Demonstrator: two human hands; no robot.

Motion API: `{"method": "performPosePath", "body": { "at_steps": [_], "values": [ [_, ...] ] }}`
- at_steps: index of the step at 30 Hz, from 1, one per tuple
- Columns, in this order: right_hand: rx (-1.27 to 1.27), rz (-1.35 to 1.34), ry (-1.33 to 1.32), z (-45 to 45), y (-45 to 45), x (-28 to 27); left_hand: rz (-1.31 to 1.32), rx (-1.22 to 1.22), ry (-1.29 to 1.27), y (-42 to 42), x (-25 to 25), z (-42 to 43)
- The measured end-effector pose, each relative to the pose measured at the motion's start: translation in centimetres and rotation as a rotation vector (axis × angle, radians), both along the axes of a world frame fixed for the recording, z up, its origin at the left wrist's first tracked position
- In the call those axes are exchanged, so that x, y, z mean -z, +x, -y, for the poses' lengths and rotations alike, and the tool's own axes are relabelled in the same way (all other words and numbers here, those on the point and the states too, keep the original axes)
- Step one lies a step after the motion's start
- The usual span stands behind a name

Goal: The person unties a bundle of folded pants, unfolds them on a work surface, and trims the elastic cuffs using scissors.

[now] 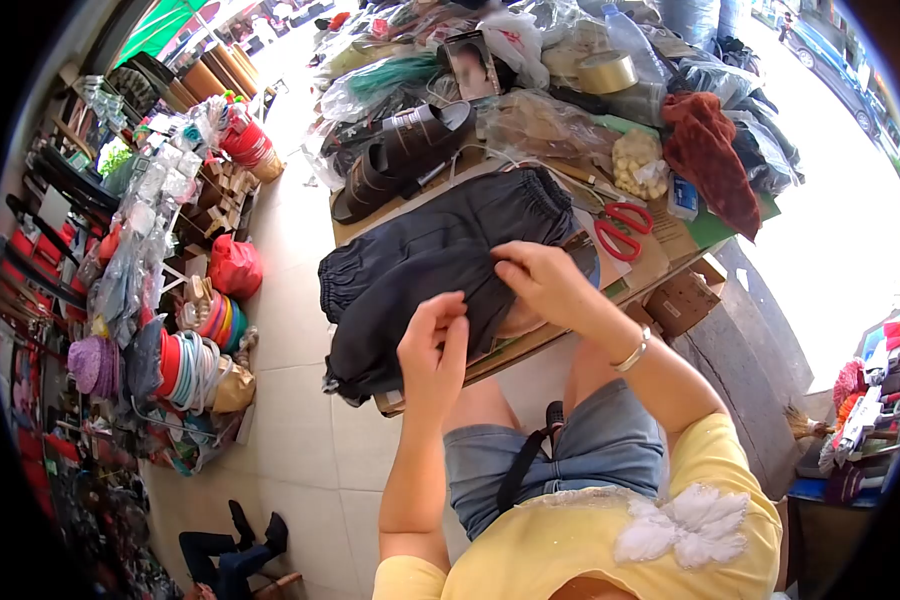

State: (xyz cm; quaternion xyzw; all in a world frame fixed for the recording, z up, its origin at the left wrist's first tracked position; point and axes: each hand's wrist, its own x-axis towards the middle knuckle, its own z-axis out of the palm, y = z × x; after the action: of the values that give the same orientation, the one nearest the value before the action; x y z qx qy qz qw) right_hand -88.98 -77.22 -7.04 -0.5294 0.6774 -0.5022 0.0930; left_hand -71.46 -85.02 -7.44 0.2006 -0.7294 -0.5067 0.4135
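My left forearm (412, 490) rises vertically from the near side; the left hand (432, 345) is held before the dark garment (425, 255), fingers curled, thumb and forefinger slightly apart, nothing visible between them. My right forearm (670, 385) enters diagonally from the right; the right hand (550, 280) reaches over the garment's middle, thumb and forefinger close together at the cloth. Whether they are clamped on a fold, I cannot tell. The garment lies across the cardboard-topped table (660, 268), gathered cuffs (545, 197) at its ends. Status, as judged: garment positioned within reach of both hands; cloth rumpled, so handling appears incomplete. Red-handled scissors (625, 232) lie to the garment's right, in neither hand. Beyond it: brown sandals (410, 150), then a heap of bagged goods (390, 75).
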Motion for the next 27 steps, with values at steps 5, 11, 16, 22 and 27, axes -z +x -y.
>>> {"method": "performPosePath", "body": {
  "at_steps": [5,11,16,22,27],
  "values": [
    [-0.222,0.448,-0.121,0.1,2.8,1.6,-0.016,0.115,0.231,-1.0,0.7,0.6],
    [-0.416,0.738,-0.139,-0.7,4.0,1.4,-0.261,0.201,0.5,-0.6,0.4,0.1],
    [-0.416,0.972,-0.125,-1.8,3.9,0.6,-0.175,0.237,0.46,0.0,0.1,0.2],
    [-0.445,1.226,-0.147,-2.2,3.5,2.4,-0.245,0.284,0.565,0.0,0.7,0.3],
    [-0.426,1.124,-0.217,-2.3,4.5,2.2,-0.125,0.244,0.393,-0.1,0.1,-0.4]
  ]
}}
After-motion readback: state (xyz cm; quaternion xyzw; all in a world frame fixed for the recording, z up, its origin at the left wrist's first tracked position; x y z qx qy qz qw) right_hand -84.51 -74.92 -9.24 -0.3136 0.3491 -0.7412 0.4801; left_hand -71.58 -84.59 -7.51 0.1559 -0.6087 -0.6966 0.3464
